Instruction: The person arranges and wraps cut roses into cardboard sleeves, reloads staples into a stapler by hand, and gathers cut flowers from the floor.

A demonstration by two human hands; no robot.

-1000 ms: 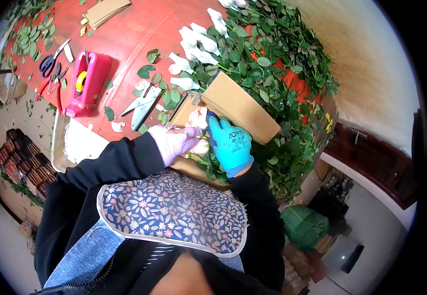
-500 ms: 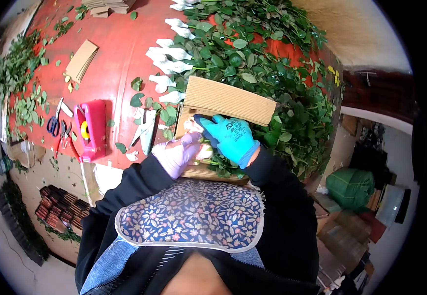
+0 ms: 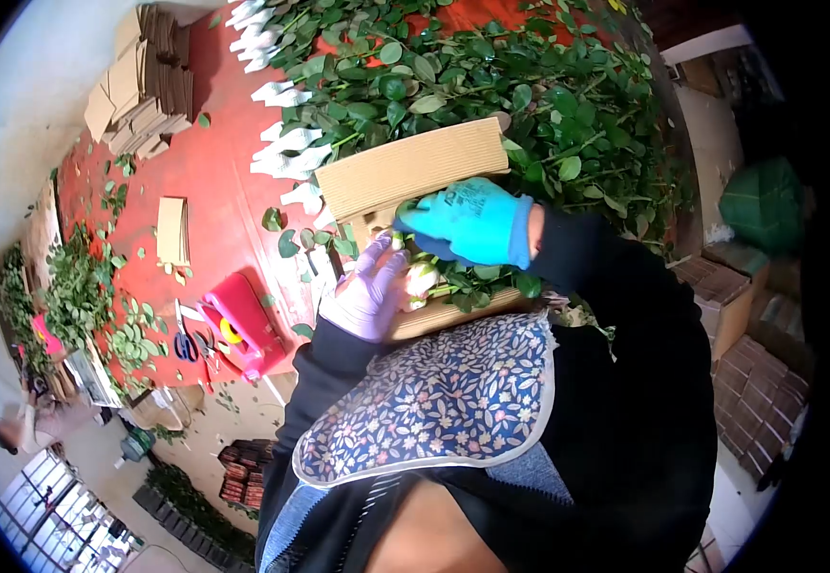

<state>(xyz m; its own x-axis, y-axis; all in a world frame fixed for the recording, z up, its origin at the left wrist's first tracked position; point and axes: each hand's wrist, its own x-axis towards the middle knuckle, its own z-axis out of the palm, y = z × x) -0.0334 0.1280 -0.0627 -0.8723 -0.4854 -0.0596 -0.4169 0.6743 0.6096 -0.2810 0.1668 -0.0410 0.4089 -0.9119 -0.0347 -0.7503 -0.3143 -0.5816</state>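
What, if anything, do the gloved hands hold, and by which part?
The left hand touches pale roses at their heads; whether it grips them cannot be told. The right hand is beside them, any grip hidden.

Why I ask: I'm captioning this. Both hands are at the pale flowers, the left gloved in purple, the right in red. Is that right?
The head view shows the right hand gloved in blue, not red. The left hand is gloved in purple; both are at the pale flowers.
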